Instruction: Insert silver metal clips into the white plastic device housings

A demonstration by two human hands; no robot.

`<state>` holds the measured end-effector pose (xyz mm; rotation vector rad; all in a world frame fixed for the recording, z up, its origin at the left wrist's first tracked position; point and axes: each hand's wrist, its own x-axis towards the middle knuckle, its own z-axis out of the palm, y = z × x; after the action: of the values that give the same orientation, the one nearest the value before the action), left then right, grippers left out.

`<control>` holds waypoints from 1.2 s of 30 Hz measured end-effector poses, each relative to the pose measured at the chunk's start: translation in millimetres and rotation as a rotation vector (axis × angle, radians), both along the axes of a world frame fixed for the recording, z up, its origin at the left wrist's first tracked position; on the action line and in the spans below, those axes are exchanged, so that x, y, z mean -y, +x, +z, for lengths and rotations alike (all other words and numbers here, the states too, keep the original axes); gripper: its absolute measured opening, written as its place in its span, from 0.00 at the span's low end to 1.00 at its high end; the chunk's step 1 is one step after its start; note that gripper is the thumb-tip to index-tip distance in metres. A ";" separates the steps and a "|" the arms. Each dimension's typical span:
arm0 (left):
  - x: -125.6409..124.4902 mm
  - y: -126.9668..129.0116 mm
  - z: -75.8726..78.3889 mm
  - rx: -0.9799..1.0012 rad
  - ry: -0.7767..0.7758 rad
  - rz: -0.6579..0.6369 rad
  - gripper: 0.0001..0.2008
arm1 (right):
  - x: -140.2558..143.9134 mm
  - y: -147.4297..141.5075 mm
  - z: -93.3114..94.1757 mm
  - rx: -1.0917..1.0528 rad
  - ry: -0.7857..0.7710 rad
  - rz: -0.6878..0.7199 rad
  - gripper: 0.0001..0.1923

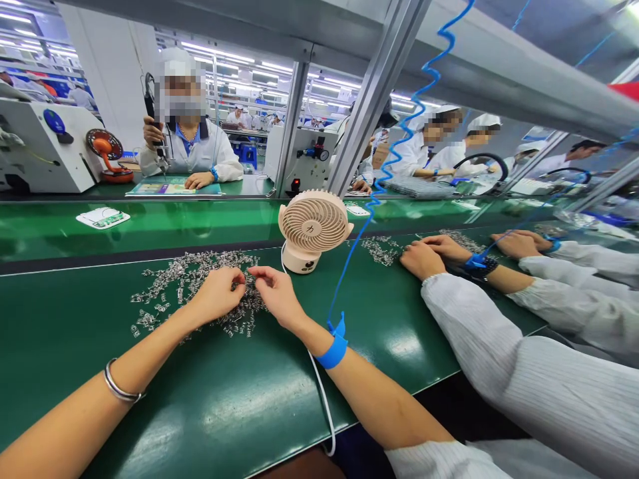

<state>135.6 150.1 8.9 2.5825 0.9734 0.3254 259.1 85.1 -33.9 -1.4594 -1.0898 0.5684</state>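
Note:
A spread of small silvery metal parts (172, 276) lies on the green bench top (200, 392). Over its right side, my left hand (219, 293) is curled with thumb and fingertips drawn together. My right hand (278, 294) faces it a short gap away, its fingers bent inward in a pinch at the right edge of the heap. Whatever is between the fingertips of either hand is too small or too hidden to make out. A blue wrist strap (333, 351) circles my right wrist, and a metal bangle (118, 384) is on my left.
A beige fan (315, 223) stands just beyond my right hand, its white cable (322, 392) running to the front edge. A coiled blue cord (394, 156) hangs down to my strap. Co-workers' hands (424, 258) work at right. Behind runs a green belt (200, 223) carrying white panels (103, 217).

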 end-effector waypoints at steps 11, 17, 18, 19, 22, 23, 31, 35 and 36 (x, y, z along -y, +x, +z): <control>-8.4 -11.3 -9.1 -0.541 0.021 -0.089 0.33 | 9.3 7.5 7.1 0.520 -0.280 0.154 0.14; -10.7 -10.6 -5.9 -0.492 0.002 -0.055 0.32 | 6.2 12.1 9.4 0.670 -0.334 0.085 0.18; -9.9 -11.2 -3.0 -0.472 0.002 -0.063 0.32 | 5.4 14.8 10.2 0.683 -0.338 0.072 0.18; -8.3 -11.6 0.2 -0.452 0.005 -0.079 0.33 | 4.9 17.6 11.0 0.694 -0.343 0.061 0.18; 0.8 -11.0 8.6 -0.417 0.010 -0.150 0.34 | 5.3 24.6 12.4 0.726 -0.369 0.041 0.17; 4.4 -10.2 10.3 -0.426 0.009 -0.175 0.35 | 6.0 26.1 12.9 0.736 -0.377 0.041 0.17; 7.1 -6.8 4.4 -0.431 0.114 -0.211 0.14 | 12.2 23.6 16.1 0.784 -0.340 0.180 0.13; 0.2 -7.6 2.2 -0.400 0.140 -0.181 0.10 | 9.9 22.7 11.8 0.762 -0.267 0.155 0.08; -0.1 -7.4 2.6 -0.389 0.143 -0.180 0.11 | 9.2 23.4 11.1 0.747 -0.246 0.135 0.08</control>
<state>128.2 150.2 11.5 2.9043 0.8530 -0.1692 282.5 75.9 -22.8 -1.8896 -1.7533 0.2440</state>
